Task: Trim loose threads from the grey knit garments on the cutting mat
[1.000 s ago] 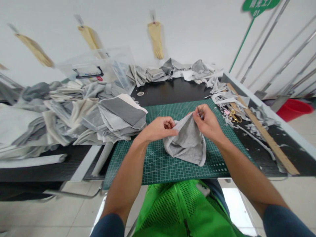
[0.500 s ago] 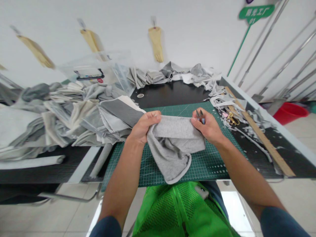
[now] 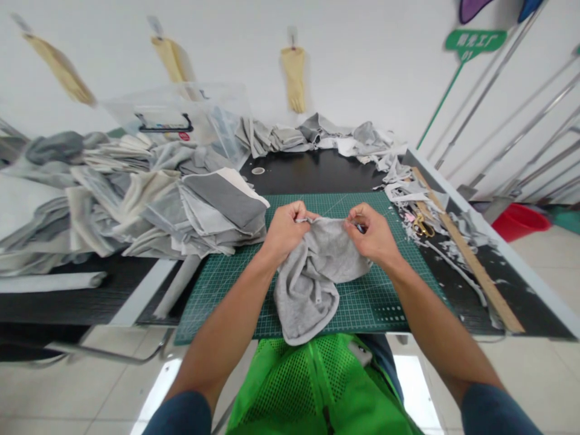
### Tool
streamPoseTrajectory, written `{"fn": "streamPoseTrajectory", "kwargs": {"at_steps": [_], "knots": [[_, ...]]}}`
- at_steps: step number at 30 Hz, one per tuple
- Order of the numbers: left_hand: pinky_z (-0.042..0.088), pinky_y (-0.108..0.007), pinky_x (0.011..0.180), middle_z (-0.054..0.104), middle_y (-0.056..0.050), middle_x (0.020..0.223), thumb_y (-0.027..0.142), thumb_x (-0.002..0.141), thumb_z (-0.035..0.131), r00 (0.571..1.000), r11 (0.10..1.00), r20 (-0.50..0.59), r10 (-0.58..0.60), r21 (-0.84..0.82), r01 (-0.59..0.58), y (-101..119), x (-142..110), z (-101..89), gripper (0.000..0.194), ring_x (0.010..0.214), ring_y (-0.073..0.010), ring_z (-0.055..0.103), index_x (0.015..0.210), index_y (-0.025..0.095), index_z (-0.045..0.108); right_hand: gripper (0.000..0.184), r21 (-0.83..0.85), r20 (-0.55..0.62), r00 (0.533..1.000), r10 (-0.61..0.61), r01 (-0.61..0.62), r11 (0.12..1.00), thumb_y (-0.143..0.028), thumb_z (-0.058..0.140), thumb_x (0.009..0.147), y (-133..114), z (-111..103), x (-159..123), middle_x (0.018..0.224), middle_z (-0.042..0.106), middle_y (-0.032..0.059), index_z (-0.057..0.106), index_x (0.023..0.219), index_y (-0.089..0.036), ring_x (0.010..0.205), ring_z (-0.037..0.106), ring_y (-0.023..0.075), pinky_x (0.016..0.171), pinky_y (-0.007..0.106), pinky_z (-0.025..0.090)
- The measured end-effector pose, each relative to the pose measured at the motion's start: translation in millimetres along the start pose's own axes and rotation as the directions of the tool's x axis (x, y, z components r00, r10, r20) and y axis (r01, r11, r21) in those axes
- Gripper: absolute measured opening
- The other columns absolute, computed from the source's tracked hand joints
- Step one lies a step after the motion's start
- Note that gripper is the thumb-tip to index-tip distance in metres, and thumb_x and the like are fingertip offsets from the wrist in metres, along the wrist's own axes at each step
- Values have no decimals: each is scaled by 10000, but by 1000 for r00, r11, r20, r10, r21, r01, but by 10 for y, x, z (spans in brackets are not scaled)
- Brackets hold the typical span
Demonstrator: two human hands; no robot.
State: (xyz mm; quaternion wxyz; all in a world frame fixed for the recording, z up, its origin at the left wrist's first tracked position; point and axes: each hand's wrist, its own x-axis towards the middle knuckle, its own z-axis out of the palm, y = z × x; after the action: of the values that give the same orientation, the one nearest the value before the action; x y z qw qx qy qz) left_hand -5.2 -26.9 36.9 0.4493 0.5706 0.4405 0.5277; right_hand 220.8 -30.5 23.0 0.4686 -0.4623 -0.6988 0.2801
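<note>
A light grey piece of knit fabric [image 3: 306,284] hangs in folds over the green cutting mat [image 3: 226,290]. My left hand [image 3: 286,231] is closed, pinching the fabric's top edge at its left end. Opposite it, my right hand [image 3: 372,234] pinches the same edge between thumb and fingers. Tucked in the right palm is a pair of small thread snips [image 3: 360,228], mostly hidden by the fingers now. Between the two hands the edge looks gathered, and the lower part of the cloth droops toward the mat's front edge.
Stacked grey and white fabric pieces [image 3: 217,211] lie left, before a clear plastic box [image 3: 167,121]. More cloth [image 3: 290,140] lines the back. To the right are a wooden ruler [image 3: 471,254], gold-handled scissors [image 3: 421,226] and scraps. A tape ring [image 3: 258,171] sits behind the mat.
My hands have come closer together, the left one moving right. The fabric's edge, stretched flat before, is now bunched. The snips' blades, visible earlier, are largely covered. The view has shifted slightly.
</note>
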Motion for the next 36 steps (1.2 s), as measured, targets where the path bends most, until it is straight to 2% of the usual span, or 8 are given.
{"fn": "streamPoseTrajectory", "kwargs": {"at_steps": [5, 9, 15, 18, 22, 24, 29, 36], "knots": [[510, -299, 657, 778, -15, 835, 114, 529, 553, 995, 960, 29, -96, -260, 100, 6, 8, 52, 276, 762, -224, 725, 751, 242, 450, 157, -5, 53, 999, 3, -2, 1000, -342, 699, 892, -14, -11, -11, 680, 586, -51, 637, 992, -238, 590, 479, 142, 593, 294, 353], [550, -335, 727, 780, 9, 849, 99, 513, 571, 986, 924, 96, -134, -346, 160, 22, -10, 62, 368, 806, -236, 739, 849, 243, 525, 313, 2, 86, 996, -8, 8, 1000, -463, 695, 937, -72, -46, -10, 737, 652, -12, 758, 1103, -204, 637, 506, 149, 591, 293, 362], [532, -321, 710, 771, 19, 834, 114, 573, 640, 969, 902, 152, -194, -361, 237, 67, -45, 68, 381, 752, -214, 708, 931, 239, 598, 220, 44, 29, 1000, 11, -12, 999, -420, 785, 869, -109, -20, -18, 675, 664, -11, 783, 887, -201, 600, 514, 139, 572, 285, 388], [538, -316, 723, 766, 6, 846, 212, 668, 774, 960, 891, 187, -210, -368, 267, 94, -64, 79, 348, 760, -203, 707, 991, 229, 648, 179, 29, -31, 1000, 2, -1, 1000, -380, 779, 859, -125, -3, -29, 657, 647, -17, 755, 816, -208, 586, 504, 132, 558, 276, 384], [513, -284, 716, 760, -11, 884, 275, 570, 995, 935, 926, 265, -236, -229, 299, 74, -85, 116, 607, 735, -159, 673, 1105, 192, 719, 155, 15, -34, 999, -10, 10, 1000, -356, 770, 865, -150, 7, -52, 656, 639, -24, 751, 818, -209, 580, 500, 126, 553, 271, 385], [492, -275, 685, 739, -14, 838, 299, 547, 1020, 914, 914, 287, -286, -205, 350, 34, -80, 137, 563, 707, -149, 653, 1016, 164, 740, 148, 7, -37, 999, -17, 17, 1000, -348, 771, 867, -154, 8, -64, 664, 647, -23, 749, 817, -211, 593, 515, 129, 561, 270, 394], [429, -245, 602, 617, 38, 667, 277, 555, 995, 910, 866, 226, -346, -296, 403, -54, -33, 153, 443, 601, -114, 573, 736, 181, 602, 154, -11, -28, 999, -22, 21, 1000, -354, 764, 884, -135, -4, -74, 683, 662, -17, 744, 829, -212, 606, 542, 137, 579, 279, 410], [337, -202, 551, 526, 77, 633, 224, 639, 914, 975, 944, 62, -212, -246, 221, -51, -30, 161, 396, 564, -79, 478, 746, 199, 534, 225, -18, 23, 999, -23, 23, 1000, -362, 717, 932, -3, -57, -22, 924, 774, 29, 692, 1101, -216, 799, 683, 183, 730, 318, 510]]}}
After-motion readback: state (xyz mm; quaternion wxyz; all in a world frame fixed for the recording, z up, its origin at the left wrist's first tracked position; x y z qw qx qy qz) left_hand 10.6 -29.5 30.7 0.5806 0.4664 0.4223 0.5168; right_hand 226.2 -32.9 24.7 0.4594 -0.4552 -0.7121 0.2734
